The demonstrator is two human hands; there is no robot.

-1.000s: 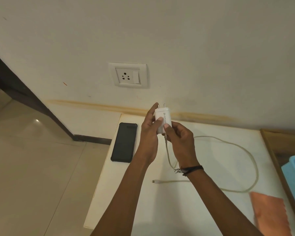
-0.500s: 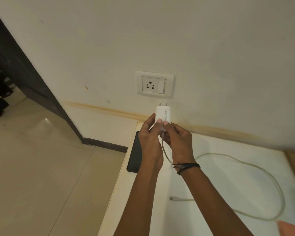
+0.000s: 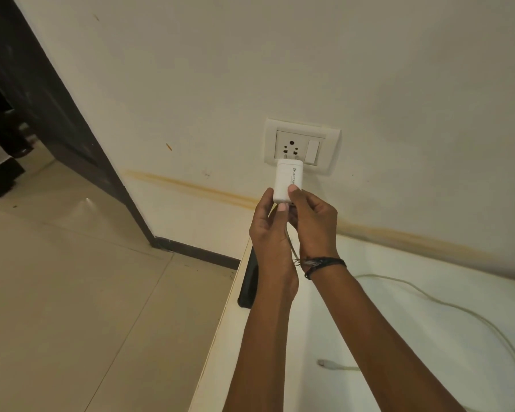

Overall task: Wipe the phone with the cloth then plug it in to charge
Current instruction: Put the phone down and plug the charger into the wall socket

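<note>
Both hands hold a white charger adapter (image 3: 288,181) up against the wall. My right hand (image 3: 314,221) grips its lower right side with the thumb on its face. My left hand (image 3: 269,230) pinches its bottom left corner. The adapter's two pins sit right at the lower holes of the white wall socket (image 3: 292,147). Its white cable (image 3: 446,306) drops between my hands and loops over the white table (image 3: 384,328), ending in a loose connector (image 3: 323,363). The black phone (image 3: 248,282) lies at the table's left edge, mostly hidden behind my left forearm. The cloth is out of view.
A switch (image 3: 312,152) sits beside the socket holes on the same plate. Left of the table is beige tiled floor (image 3: 72,292). A dark door frame (image 3: 72,114) runs diagonally at the far left.
Both hands have raised the adapter from above the table up to the socket, so its pins now meet the holes. My view has shifted left and closer to the wall.
</note>
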